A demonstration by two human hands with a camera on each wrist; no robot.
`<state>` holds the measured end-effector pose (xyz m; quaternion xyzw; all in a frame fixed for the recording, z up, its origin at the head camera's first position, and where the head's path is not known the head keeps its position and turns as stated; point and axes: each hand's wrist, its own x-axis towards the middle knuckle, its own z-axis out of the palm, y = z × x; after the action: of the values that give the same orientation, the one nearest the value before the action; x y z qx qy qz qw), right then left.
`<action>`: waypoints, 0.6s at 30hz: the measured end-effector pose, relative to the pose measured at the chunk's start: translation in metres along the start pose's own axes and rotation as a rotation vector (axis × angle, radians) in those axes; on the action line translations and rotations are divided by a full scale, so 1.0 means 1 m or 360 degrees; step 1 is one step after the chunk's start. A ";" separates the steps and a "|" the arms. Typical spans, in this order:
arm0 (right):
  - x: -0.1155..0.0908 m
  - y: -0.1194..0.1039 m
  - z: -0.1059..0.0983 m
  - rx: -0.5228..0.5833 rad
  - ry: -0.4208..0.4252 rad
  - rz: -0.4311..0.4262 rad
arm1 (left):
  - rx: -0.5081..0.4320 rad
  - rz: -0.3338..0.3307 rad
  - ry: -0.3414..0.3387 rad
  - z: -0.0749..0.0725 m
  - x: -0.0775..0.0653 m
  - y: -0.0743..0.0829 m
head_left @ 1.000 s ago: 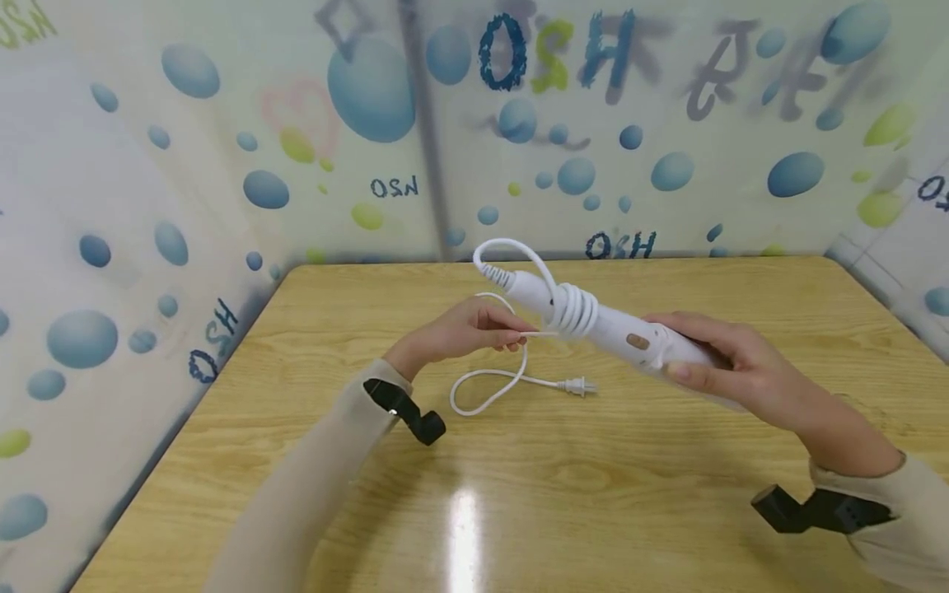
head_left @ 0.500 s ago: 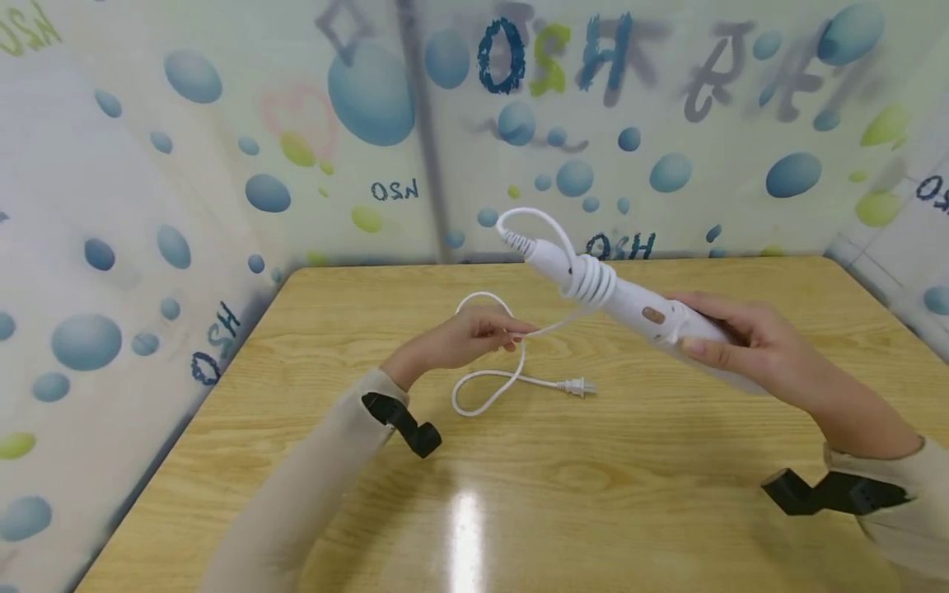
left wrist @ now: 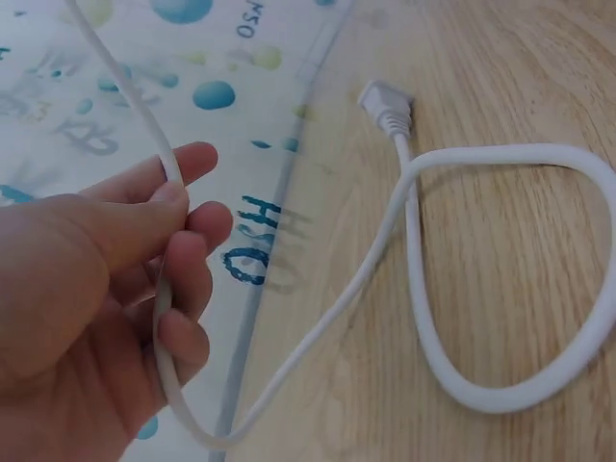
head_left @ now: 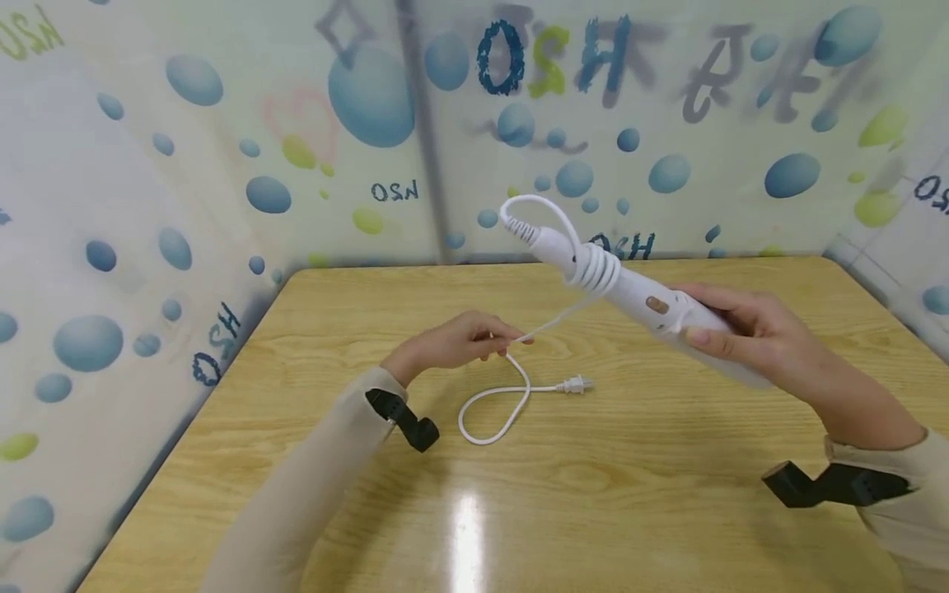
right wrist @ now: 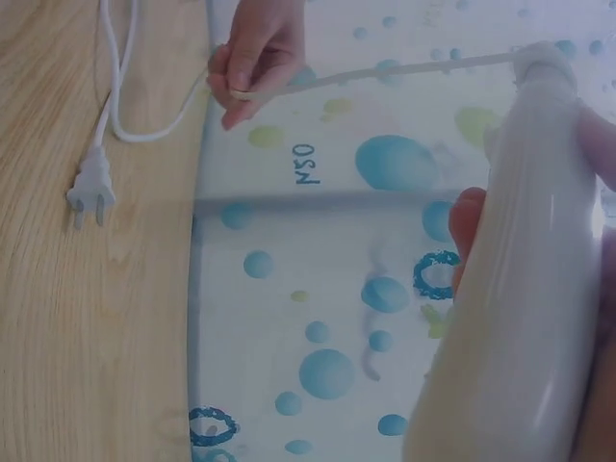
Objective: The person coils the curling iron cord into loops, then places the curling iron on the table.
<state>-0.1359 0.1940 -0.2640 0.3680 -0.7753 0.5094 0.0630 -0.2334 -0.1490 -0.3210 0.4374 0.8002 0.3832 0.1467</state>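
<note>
The right hand [head_left: 774, 350] grasps the white wand [head_left: 641, 296], its fingers wrapped around the lower body and the thumb lying along the near side. The wand is held above the bench [head_left: 630, 478], tilted so that its ribbed end points up and toward the left hand [head_left: 467, 339]. A brown button [head_left: 656, 305] shows on the body, between the right thumb and the coils [head_left: 593, 270]. The cord [head_left: 559, 318] leaves the ribbed end in a raised arc, winds several times around the wand as these coils, then runs straight across to the left hand. There the thumb and fingers pinch it, the other fingers loosely bent beside it. Below that hand the cord drops to the bench, makes one loop that crosses itself, and ends in a two-pronged plug [head_left: 574, 385] lying on the wood, prongs toward the right-hand side. Both arms have beige sleeves [head_left: 296, 494] and a black mount [head_left: 415, 428] at the wrist. Behind the bench stands a wall [head_left: 474, 156] printed with blue and green bubbles.
</note>
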 end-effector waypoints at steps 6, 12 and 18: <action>0.002 -0.007 0.007 0.0153 -0.0159 -0.0133 | -0.0034 -0.0215 0.0103 0.000 0.008 -0.004; 0.001 -0.014 0.014 0.0206 -0.0369 -0.0125 | 0.0075 -0.0007 0.0161 -0.005 0.017 -0.004; -0.002 -0.017 0.015 0.0180 -0.0657 -0.0056 | 0.0153 -0.0144 0.0326 -0.013 0.021 -0.003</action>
<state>-0.1197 0.1786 -0.2598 0.4809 -0.7355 0.4647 -0.1089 -0.2548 -0.1393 -0.3125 0.3658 0.8474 0.3800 0.0602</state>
